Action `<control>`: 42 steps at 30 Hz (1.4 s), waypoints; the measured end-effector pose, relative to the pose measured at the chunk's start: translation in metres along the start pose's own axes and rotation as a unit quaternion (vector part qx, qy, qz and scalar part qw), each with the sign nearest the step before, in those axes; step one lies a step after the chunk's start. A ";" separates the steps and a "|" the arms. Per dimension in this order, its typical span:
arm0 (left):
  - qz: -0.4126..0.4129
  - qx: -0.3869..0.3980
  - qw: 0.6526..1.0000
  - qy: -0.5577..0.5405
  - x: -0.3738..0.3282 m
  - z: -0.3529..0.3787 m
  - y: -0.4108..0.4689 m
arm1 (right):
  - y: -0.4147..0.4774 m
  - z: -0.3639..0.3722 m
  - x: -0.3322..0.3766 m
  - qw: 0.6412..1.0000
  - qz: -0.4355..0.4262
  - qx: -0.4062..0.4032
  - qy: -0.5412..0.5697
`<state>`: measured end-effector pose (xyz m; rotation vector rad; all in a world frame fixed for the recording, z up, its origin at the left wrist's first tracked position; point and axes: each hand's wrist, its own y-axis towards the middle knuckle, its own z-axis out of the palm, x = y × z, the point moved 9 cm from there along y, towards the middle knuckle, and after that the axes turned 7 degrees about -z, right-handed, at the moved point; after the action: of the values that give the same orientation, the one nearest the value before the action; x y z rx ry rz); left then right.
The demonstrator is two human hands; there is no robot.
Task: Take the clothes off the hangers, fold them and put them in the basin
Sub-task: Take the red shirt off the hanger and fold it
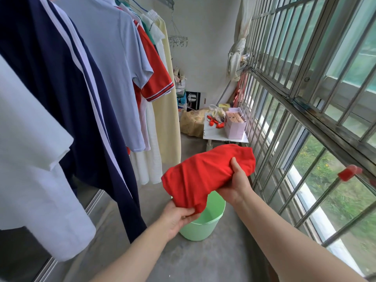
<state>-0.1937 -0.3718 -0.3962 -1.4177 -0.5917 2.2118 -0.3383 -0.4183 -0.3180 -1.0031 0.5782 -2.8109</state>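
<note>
Up and to the left of the green basin (pixel 195 231), a whole row of shirts (pixel 114 78) hangs on its hangers, so there's plenty of work left. Right above the basin, the folded red garment (pixel 203 176) is held in the air as a compact bundle, not yet inside. The right hand (pixel 236 184) grips its far end, thumb on top and fingers curled beneath. The left hand (pixel 177 218) pinches the near corner just over the basin's rim. Best play, I'd say: lower both ends level, keep the folds pressed together, and let go only once it rests on the basin's bottom, or the bundle could spring open.
</note>
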 end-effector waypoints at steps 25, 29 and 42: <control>-0.099 0.138 0.947 -0.272 -0.024 -0.016 -0.020 | -0.016 0.008 -0.018 0.998 0.001 0.057 0.002; -0.088 0.168 0.967 -0.167 -0.036 -0.018 -0.028 | -0.014 0.003 -0.015 0.996 -0.018 0.078 -0.041; -0.106 0.157 0.974 -0.123 -0.010 0.016 -0.005 | 0.010 -0.023 -0.020 0.996 0.001 0.090 0.025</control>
<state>-0.2041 -0.3757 -0.3797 -0.8884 -0.4267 2.2044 -0.3381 -0.4158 -0.3501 -0.8992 0.3230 -2.8330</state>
